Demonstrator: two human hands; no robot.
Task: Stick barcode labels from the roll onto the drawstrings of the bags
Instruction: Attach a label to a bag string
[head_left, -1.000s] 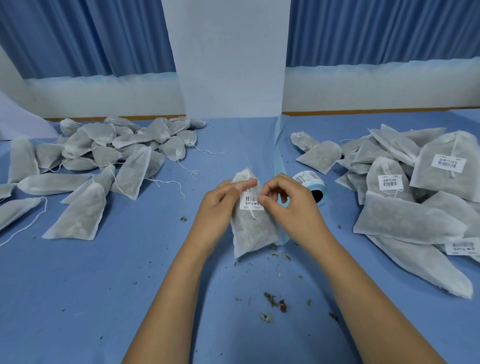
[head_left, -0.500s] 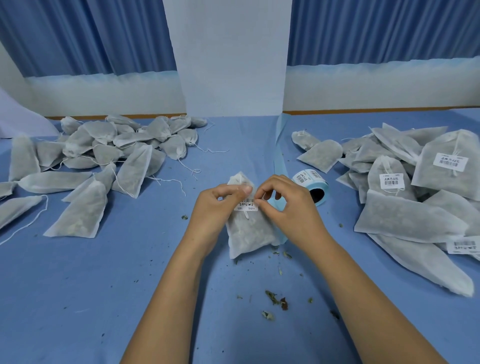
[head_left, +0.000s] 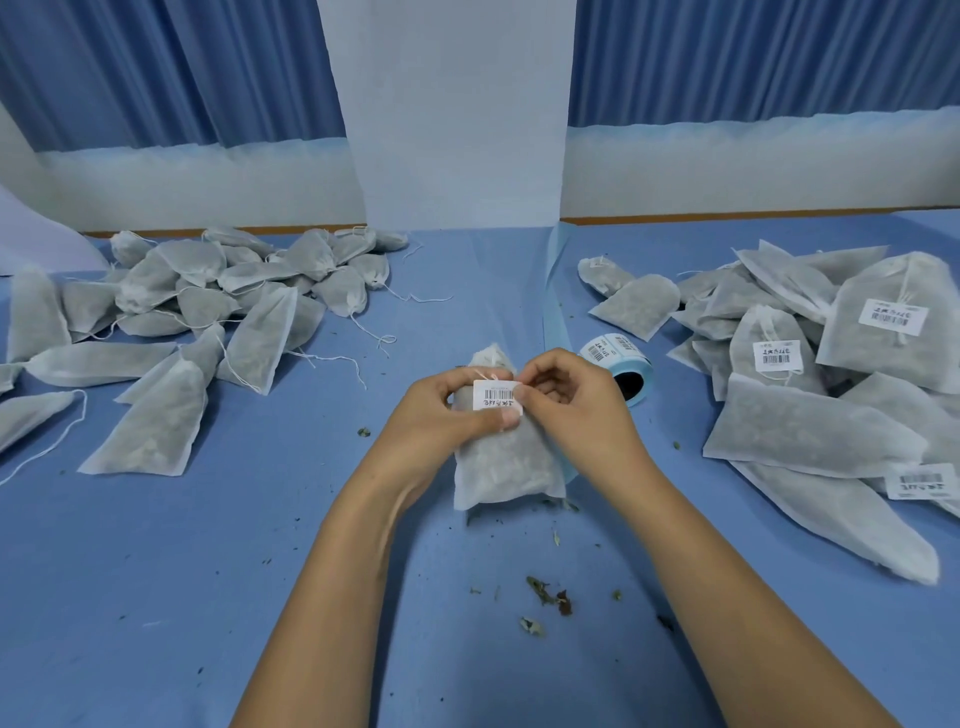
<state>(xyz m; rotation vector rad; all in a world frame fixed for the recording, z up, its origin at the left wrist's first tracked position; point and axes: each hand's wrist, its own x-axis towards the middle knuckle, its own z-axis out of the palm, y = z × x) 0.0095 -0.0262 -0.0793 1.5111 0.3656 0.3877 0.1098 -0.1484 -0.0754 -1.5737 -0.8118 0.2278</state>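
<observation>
Label (head_left: 494, 396) sat high on the bag (head_left: 506, 462), in the near middle, pinched by left hand (head_left: 441, 418) and right hand (head_left: 576, 402). It seemed thin, light and sticky; holding its edges looked safest.

Soft even light, faint shadows (wide-angle edge bowing)
</observation>
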